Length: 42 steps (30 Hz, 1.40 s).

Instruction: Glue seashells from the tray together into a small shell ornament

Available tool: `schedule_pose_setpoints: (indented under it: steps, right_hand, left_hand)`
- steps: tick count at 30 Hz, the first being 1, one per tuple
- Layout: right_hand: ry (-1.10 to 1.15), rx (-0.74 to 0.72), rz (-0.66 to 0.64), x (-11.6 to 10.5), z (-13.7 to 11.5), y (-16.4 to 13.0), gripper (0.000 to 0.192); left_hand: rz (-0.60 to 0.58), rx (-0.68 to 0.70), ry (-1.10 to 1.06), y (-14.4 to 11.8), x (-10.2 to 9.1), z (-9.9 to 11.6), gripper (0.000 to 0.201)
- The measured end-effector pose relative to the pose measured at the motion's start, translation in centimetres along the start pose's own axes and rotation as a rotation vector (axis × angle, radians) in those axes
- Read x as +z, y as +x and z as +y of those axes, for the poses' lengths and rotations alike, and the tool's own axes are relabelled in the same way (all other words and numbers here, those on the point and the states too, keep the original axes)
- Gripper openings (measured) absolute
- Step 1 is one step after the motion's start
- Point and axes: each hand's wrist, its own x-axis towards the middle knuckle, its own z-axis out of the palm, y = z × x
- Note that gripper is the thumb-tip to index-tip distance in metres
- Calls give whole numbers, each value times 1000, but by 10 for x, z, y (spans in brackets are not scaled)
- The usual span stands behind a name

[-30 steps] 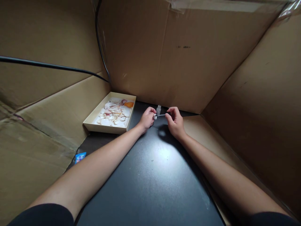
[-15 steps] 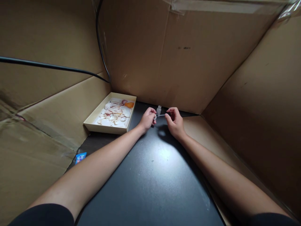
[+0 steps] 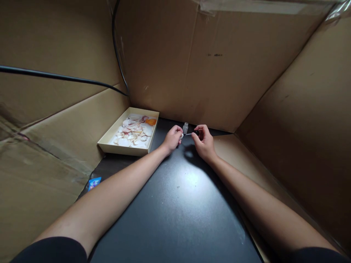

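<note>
White piece (image 3: 181, 136) pinched in fingers of left hand (image 3: 172, 139). Thin rod (image 3: 188, 134) pinched by right hand (image 3: 205, 142), dark tip near piece. Clear bottle (image 3: 185, 128) upright on far side.

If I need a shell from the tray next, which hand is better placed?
Probably the left hand: it is nearer the tray, though it holds a small white piece. The right hand is farther off, and seems to hold a thin stick.

small white piece (image 3: 182, 136), pale grey stick (image 3: 189, 134), greyish clear bottle (image 3: 185, 128), tray (image 3: 123, 149) of cream colour, shells (image 3: 132, 136) which are white and pinkish, mostly blue packet (image 3: 94, 182), black table (image 3: 164, 219), brown cardboard (image 3: 219, 80)
</note>
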Motion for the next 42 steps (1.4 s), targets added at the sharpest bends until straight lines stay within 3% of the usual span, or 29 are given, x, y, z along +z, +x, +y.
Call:
schedule_pose_setpoints:
  steps: [19, 31, 42]
  right_hand:
    - [14, -9, -2, 0, 1, 0, 12]
    - [103, 94, -6, 3, 13, -1, 13]
    - [150, 130, -2, 2, 8, 1, 13]
  left_hand:
    - [-7, 9, -16, 1, -1, -1, 10]
    - [-3, -23, -46, 1, -1, -1, 9]
    - [-23, 11, -5, 1, -2, -3, 9]
